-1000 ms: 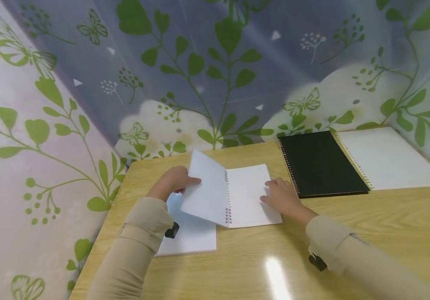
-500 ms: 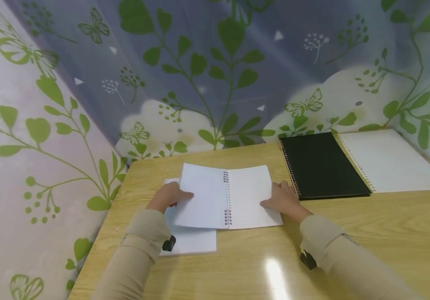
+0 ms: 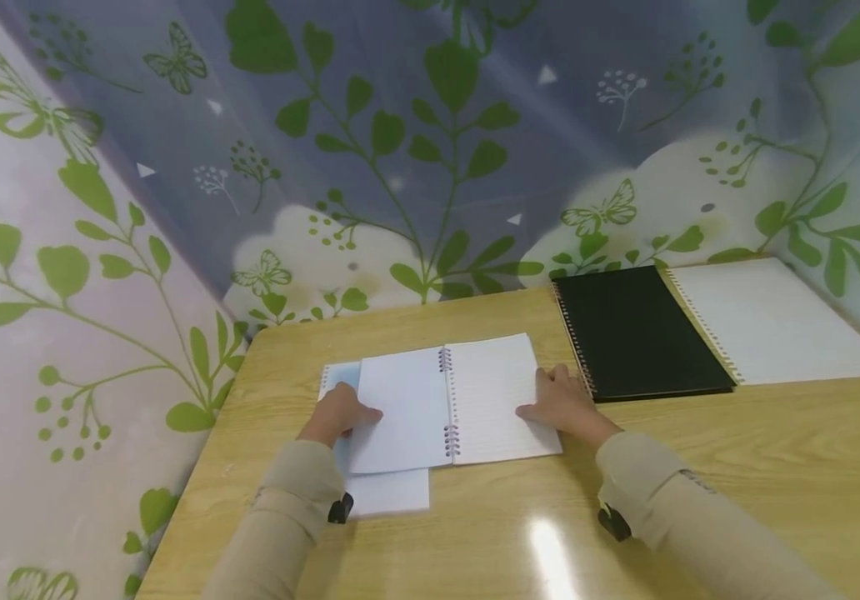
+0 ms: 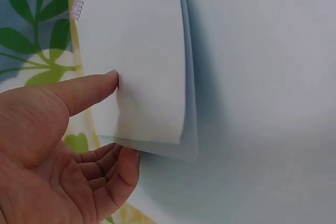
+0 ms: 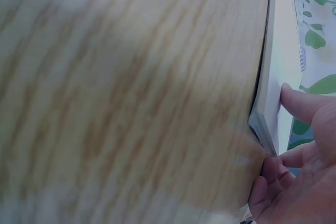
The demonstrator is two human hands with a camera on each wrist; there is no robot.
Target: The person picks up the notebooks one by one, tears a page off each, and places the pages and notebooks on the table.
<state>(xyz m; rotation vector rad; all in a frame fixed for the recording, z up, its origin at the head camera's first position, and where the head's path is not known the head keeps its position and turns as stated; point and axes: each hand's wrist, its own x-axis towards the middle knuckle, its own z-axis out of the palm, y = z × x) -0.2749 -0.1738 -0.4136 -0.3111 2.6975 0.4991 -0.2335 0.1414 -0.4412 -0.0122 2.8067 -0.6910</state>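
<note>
A small spiral notebook (image 3: 492,400) lies open in the head view, lined page on the right and a blank leaf on the left. My left hand (image 3: 338,414) pinches the outer edge of its left side. In the left wrist view, the thumb of that hand (image 4: 58,145) lies on the white leaf (image 4: 142,61) and the curled fingers are beneath it. The right hand (image 3: 565,406) grips the right edge of the notebook. In the right wrist view, the thumb of this hand (image 5: 310,156) presses on the page and the fingertips are at the block's lower corner.
Partly under the notebook's left side is another spiral-bound pad (image 3: 392,493), pale blue and white. A black spiral notebook (image 3: 643,333) and a white spiral-bound sheet or pad (image 3: 782,321) lie at the right rear of the wooden table (image 3: 475,542). Patterned cloth walls (image 3: 370,167) border the back and left.
The left leaf, raised a second ago, has come down leftward to lie nearly flat, with my left hand lowered along with it. The right hand has shifted slightly along the notebook's right edge.
</note>
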